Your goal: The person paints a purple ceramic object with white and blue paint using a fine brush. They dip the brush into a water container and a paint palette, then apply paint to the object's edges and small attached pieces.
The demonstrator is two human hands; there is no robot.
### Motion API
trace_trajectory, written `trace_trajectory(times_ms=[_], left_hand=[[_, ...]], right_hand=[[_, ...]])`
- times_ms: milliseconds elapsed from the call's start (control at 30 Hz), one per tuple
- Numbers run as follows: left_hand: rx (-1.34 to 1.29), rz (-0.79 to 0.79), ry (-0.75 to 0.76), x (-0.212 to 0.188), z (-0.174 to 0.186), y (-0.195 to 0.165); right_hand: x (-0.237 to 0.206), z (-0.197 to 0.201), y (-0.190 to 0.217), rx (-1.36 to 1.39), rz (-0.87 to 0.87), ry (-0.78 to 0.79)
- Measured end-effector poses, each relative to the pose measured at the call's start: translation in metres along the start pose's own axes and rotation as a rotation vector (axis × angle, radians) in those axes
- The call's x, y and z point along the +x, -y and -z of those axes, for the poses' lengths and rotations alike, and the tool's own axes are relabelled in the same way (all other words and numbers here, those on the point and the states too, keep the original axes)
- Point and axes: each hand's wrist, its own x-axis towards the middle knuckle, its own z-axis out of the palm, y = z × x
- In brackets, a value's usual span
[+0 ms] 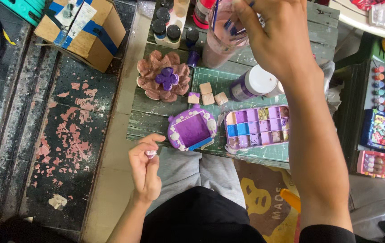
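Left hand (145, 168) is down in the lower middle of the frame, over the lap, with its fingers (153, 138) pinched narrow around a small pale piece (150, 154) (too small to tell what it is, looks whitish with a bit of purple). Right hand (271, 38) is way up at the top centre, fingers closed on a thin blue-handled brush (214, 13) that's dipped into a clear cup of pinkish water (221, 42).

On the green cutting mat (215, 81) on the desk (149, 110): a purple frame-shaped clay piece (192, 130) with white blobs along its rim sits near the desk's front edge, just right of the left hand. Beside it to the right is a paint palette tray (257, 127) with little square wells, mostly purple and blue. Above the tray lies a tipped-over purple paint bottle with a white cap (253, 83). A few small tan cubes (208, 95) sit between the frame piece and the cup. Upper left of those is a brownish flower-shaped piece with a purple flower on top (165, 76). A cardboard box with blue tape (84, 31) is on the floor at upper left.
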Motion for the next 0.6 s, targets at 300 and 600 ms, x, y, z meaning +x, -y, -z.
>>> trace_trajectory(times_ms=[300, 600], left_hand=[[-0.129, 0.024, -0.050, 0.001, -0.014, -0.008], [-0.190, 0.097, -0.060, 0.000, -0.013, -0.016]], right_hand=[[0.004, -0.002, -0.003, -0.029, -0.013, -0.002], [0.003, -0.001, -0.001, -0.008, -0.010, -0.005]])
